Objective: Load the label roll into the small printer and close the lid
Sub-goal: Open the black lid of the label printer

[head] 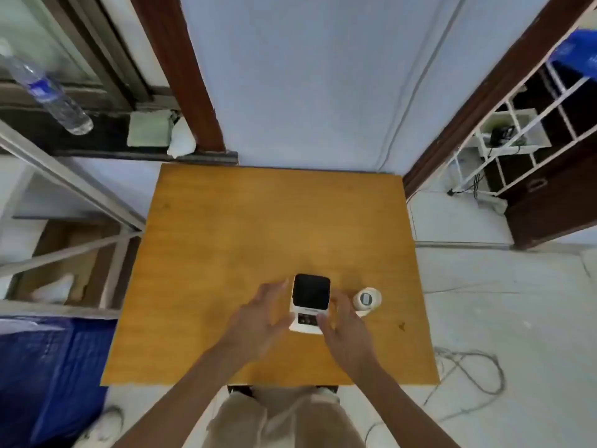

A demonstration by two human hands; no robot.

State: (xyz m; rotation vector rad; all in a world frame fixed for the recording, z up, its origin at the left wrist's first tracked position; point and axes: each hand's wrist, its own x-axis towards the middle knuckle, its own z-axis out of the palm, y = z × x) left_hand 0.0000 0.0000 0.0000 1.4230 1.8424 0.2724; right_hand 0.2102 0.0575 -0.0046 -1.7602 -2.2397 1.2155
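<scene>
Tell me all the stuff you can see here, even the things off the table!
table: one, orange-brown wood, centre
small printer: one, white with black lid, near table edge, between the hands
label roll: one, white, on table right of the printer
water bottle: one, clear with blue label, ledge at far left
cloth: one, pale green, on the ledge
blue sheet: one, floor at lower left
shelf rack: one, white, at right
cable: one, grey, floor at right
left hand: one, open, beside the printer
right hand: one, at the printer's right side
</scene>
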